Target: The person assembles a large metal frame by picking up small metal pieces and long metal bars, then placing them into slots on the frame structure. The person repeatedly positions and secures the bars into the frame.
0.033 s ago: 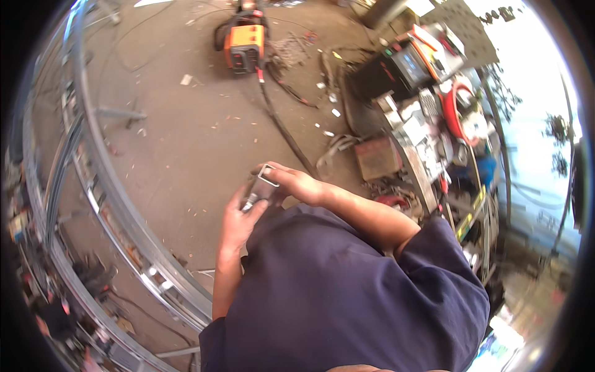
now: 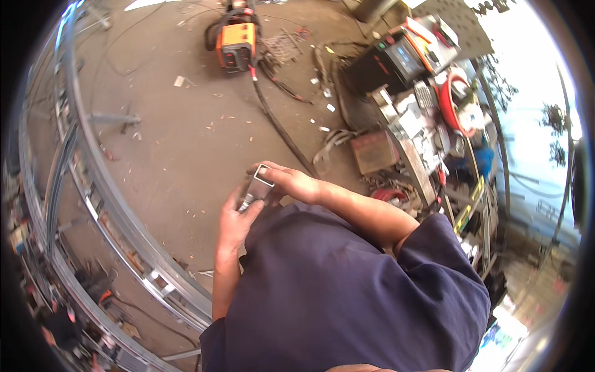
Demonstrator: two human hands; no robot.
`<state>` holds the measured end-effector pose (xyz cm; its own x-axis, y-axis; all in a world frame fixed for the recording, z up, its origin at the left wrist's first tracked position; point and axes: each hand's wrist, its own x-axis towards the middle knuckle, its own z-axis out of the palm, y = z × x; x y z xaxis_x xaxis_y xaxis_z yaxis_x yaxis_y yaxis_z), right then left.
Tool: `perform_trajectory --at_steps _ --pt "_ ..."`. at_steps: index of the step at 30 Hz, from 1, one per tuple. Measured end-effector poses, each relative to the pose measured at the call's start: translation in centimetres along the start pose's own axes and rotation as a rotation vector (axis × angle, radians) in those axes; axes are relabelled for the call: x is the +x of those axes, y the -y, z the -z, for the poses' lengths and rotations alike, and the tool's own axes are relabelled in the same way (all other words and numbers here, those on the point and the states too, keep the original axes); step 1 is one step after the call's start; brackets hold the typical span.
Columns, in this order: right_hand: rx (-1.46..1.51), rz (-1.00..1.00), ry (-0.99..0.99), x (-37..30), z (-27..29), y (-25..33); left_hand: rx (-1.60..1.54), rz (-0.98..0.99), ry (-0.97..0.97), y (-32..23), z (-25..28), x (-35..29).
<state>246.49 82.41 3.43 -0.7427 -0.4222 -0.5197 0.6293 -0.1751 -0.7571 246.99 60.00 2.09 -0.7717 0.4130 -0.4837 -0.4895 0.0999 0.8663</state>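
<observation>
In front of my body I hold a short piece of rectangular metal tube (image 2: 256,190), its open end tilted up toward me. My right hand (image 2: 286,181) grips it near that open end, with the thumb at the rim. Fingers of my left hand (image 2: 234,221) close round the other side, the thumb lying along the lower part. A small bright metal part (image 2: 246,203) shows by the left thumb; whether it belongs to the tube I cannot tell. The far fingertips are hidden or blurred.
Long metal frame rails (image 2: 118,204) curve along my left. Ahead on the floor stands an orange and black machine (image 2: 238,44) with a thick cable (image 2: 273,118) running toward me. To the right are a cluttered workbench (image 2: 414,162), a dark cabinet-like machine (image 2: 387,65) and a box (image 2: 374,152).
The surroundings have shifted slightly left in the picture. Both hands keep their hold on the tube, almost in the same place.
</observation>
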Motion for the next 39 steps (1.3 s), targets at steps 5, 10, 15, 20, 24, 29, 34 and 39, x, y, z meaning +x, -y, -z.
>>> perform_trajectory --at_steps 5,10,15,20,24,29,34,39 --pt "0.103 -0.02 -0.094 -2.5 1.7 0.5 -0.056 0.123 0.177 -1.4 -1.0 3.0" --pt "0.262 0.02 -0.103 -5.3 5.8 -1.6 -0.131 0.248 0.22 -1.4 -5.6 5.2" --pt "0.036 0.049 -0.395 -12.1 14.5 -1.1 -0.339 0.332 0.292 0.9 -11.3 6.8" --pt "-0.973 -0.061 -1.485 -19.9 30.8 -8.2 -0.46 0.341 0.262 1.8 -15.1 8.7" --pt "-1.125 -0.178 -1.359 -22.1 38.5 -13.9 -0.431 0.274 0.214 0.4 -17.2 9.3" --pt "-0.955 -0.049 -1.298 -24.0 39.9 -15.3 -0.357 0.202 0.191 -1.1 -17.9 10.4" --pt "-1.026 -0.032 -1.274 -24.4 40.4 -17.2 -0.29 0.112 0.091 -2.7 -17.9 11.8" --pt "-0.917 -0.075 -1.471 -25.7 36.1 -16.0 -0.3 0.121 0.008 -4.6 -14.8 11.9"
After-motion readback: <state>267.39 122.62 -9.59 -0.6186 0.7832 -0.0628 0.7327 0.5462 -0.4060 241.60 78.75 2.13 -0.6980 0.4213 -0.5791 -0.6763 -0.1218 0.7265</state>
